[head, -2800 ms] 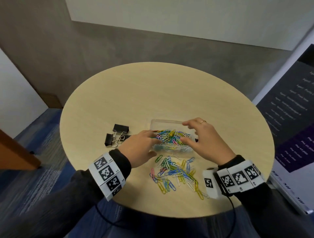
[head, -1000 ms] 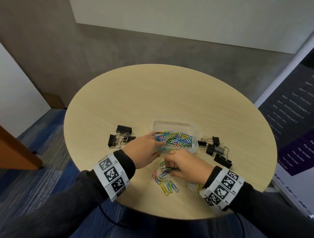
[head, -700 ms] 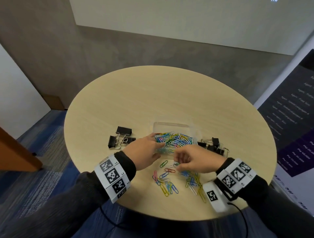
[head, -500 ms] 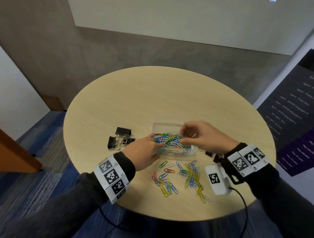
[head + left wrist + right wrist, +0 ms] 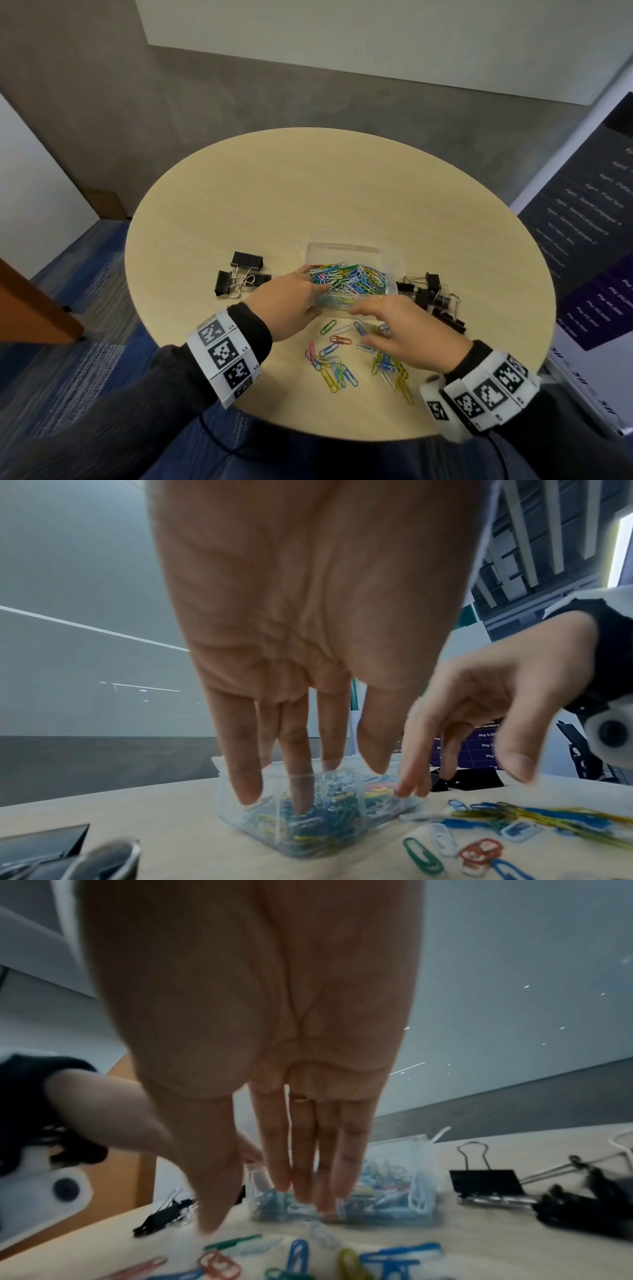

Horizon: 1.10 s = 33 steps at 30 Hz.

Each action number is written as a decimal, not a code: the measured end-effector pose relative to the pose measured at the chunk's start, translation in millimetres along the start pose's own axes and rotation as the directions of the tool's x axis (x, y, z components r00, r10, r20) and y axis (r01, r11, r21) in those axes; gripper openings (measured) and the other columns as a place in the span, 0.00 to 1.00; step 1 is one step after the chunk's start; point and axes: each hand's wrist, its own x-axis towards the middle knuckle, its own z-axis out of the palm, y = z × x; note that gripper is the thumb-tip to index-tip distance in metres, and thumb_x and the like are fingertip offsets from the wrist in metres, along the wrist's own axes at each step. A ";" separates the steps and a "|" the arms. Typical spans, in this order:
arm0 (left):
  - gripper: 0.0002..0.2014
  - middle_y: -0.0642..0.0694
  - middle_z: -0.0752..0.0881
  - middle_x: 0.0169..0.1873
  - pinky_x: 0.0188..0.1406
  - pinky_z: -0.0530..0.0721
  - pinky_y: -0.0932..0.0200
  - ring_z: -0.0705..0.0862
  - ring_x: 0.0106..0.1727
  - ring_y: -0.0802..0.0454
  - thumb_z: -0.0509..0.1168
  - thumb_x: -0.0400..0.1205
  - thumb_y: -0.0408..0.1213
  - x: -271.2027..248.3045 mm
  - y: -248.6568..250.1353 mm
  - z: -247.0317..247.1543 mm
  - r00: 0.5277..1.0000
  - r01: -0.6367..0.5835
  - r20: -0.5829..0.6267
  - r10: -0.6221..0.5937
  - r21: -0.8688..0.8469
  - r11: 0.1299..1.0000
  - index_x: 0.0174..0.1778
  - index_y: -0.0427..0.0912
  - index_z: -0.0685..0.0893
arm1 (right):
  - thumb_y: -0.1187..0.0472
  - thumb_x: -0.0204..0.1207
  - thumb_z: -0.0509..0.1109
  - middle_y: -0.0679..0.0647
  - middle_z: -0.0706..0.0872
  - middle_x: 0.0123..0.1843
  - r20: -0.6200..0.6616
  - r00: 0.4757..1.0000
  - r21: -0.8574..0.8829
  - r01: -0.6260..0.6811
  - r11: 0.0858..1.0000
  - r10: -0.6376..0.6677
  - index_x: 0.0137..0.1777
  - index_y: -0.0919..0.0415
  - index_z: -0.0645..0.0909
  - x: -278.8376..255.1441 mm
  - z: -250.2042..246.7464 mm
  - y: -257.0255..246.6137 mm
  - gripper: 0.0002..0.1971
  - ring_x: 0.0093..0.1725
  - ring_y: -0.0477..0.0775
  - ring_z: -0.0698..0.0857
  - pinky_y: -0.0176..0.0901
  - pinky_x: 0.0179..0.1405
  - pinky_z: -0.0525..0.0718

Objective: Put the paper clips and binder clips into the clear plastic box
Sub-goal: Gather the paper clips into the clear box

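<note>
A small clear rectangular plastic box (image 5: 346, 270) stands upright and open near the middle of the round table, heaped with coloured wire paper clips in the box (image 5: 349, 281). More loose coloured paper clips (image 5: 346, 359) lie scattered flat just in front of it. Three black metal binder clips (image 5: 241, 277) sit left of the box, and a cluster of black binder clips (image 5: 433, 299) sits right of it.

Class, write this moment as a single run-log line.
left hand: on clear plastic box | right hand: open over loose paper clips | binder clips: still on table
</note>
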 end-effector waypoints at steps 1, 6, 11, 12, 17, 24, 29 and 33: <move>0.24 0.41 0.75 0.74 0.76 0.69 0.50 0.57 0.83 0.50 0.55 0.86 0.45 -0.2 -0.2 0.4 1.000 -0.001 -0.003 0.001 -0.005 1.000 0.80 0.48 0.65 | 0.52 0.75 0.72 0.47 0.77 0.74 0.054 0.998 -0.034 -0.008 0.999 0.010 0.76 0.53 0.71 -1.4 3.5 -0.5 0.29 0.71 0.46 0.75 0.40 0.73 0.72; 0.24 0.43 0.75 0.74 0.76 0.67 0.53 0.57 0.83 0.51 0.55 0.86 0.45 -2.1 -0.5 1.1 1.000 -0.012 -0.009 0.012 -0.018 1.000 0.80 0.48 0.65 | 0.48 0.66 0.78 0.46 0.61 0.83 0.215 0.976 -0.088 0.009 0.996 0.010 0.82 0.52 0.58 -14.1 10.6 11.2 0.47 0.80 0.45 0.62 0.39 0.81 0.59; 0.24 0.43 0.75 0.73 0.75 0.70 0.52 0.58 0.83 0.51 0.55 0.86 0.46 -1.1 -0.4 2.1 1.000 0.001 -0.010 -0.001 -0.028 1.000 0.80 0.50 0.65 | 0.53 0.65 0.78 0.39 0.71 0.74 0.209 0.973 -0.052 0.108 0.993 -0.095 0.76 0.43 0.68 -27.2 12.2 30.8 0.38 0.73 0.40 0.68 0.38 0.76 0.67; 0.24 0.43 0.75 0.73 0.75 0.70 0.51 0.58 0.83 0.51 0.56 0.86 0.46 -0.7 -0.4 2.6 1.000 0.003 -0.010 -0.004 -0.029 1.000 0.80 0.50 0.65 | 0.54 0.66 0.78 0.39 0.73 0.71 0.195 0.975 -0.033 0.116 0.993 -0.107 0.73 0.42 0.71 -28.2 11.6 33.0 0.35 0.71 0.40 0.70 0.37 0.74 0.69; 0.24 0.43 0.76 0.72 0.75 0.70 0.51 0.59 0.82 0.51 0.56 0.86 0.46 -1.1 1.0 2.0 1.000 0.001 -0.011 -0.001 -0.025 1.000 0.80 0.49 0.66 | 0.55 0.70 0.76 0.40 0.79 0.55 0.133 0.985 0.009 0.109 0.994 -0.109 0.61 0.46 0.81 -22.6 8.4 35.2 0.19 0.52 0.34 0.76 0.34 0.55 0.77; 0.24 0.43 0.75 0.74 0.76 0.68 0.52 0.57 0.83 0.51 0.55 0.86 0.46 -1.0 2.0 2.2 1.000 0.000 -0.018 -0.001 -0.022 1.000 0.80 0.48 0.65 | 0.61 0.72 0.68 0.44 0.76 0.43 0.115 0.989 -0.048 0.094 0.994 -0.088 0.50 0.53 0.82 -3.1 6.7 24.1 0.08 0.40 0.41 0.74 0.38 0.43 0.76; 0.25 0.42 0.75 0.74 0.76 0.69 0.51 0.56 0.83 0.50 0.55 0.86 0.46 -1.4 2.6 1.7 1.000 0.013 0.002 -0.013 -0.012 1.000 0.81 0.47 0.64 | 0.61 0.71 0.66 0.46 0.79 0.36 0.084 0.995 -0.082 0.068 0.994 -0.061 0.43 0.55 0.81 8.7 3.0 23.5 0.04 0.33 0.39 0.71 0.38 0.35 0.73; 0.26 0.42 0.75 0.73 0.76 0.67 0.51 0.55 0.83 0.50 0.55 0.86 0.46 -0.7 1.8 2.6 1.000 0.014 0.006 -0.014 -0.012 1.000 0.81 0.47 0.63 | 0.65 0.71 0.67 0.53 0.86 0.33 0.079 0.997 0.035 -0.012 0.999 0.010 0.40 0.55 0.83 13.9 -4.7 25.1 0.06 0.31 0.50 0.80 0.41 0.34 0.79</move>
